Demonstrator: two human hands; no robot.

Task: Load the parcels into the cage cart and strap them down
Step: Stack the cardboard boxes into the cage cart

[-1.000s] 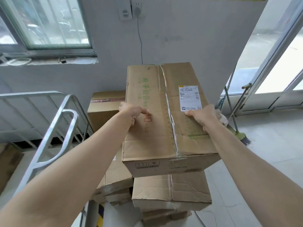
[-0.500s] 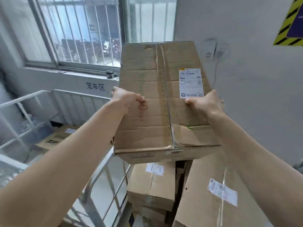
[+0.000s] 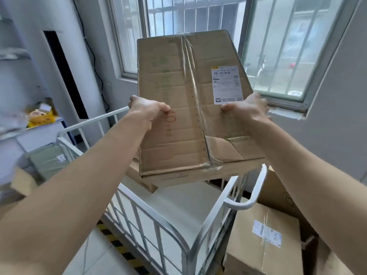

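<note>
Head view: holding a taped cardboard parcel (image 3: 190,108) in the air above the cage cart (image 3: 143,206), tilted, near end lower than far end. Left hand (image 3: 148,111) on the parcel's left edge, thumb on the top face, fingers clamped round the side. Right hand (image 3: 247,110) likewise on the right edge, thumb just below the white shipping label (image 3: 226,85), fingers wrapped out of sight round the side. Near right corner of the top face crumpled; clear tape along the middle seam.

Below the parcel, open pale floor inside the cart, bounded by a barred near rail across the lower middle, a far rail at upper left and a looped handle (image 3: 258,185) on the right end. Another brown box (image 3: 139,178) partly hidden under the held parcel's near left corner, apparently within the rails.

Just beside the cart on the right, outside the handle, a labelled carton (image 3: 264,241), with a second carton (image 3: 278,193) behind it. Left of the cart, a blurred green-wrapped bundle (image 3: 49,161) and a yellow box (image 3: 40,116) on a pale tabletop (image 3: 45,133). Black-and-yellow floor tape (image 3: 119,247) along the cart's near side. Barred windows (image 3: 288,46) behind the parcel; a dark cable (image 3: 95,62) down the wall at left.
</note>
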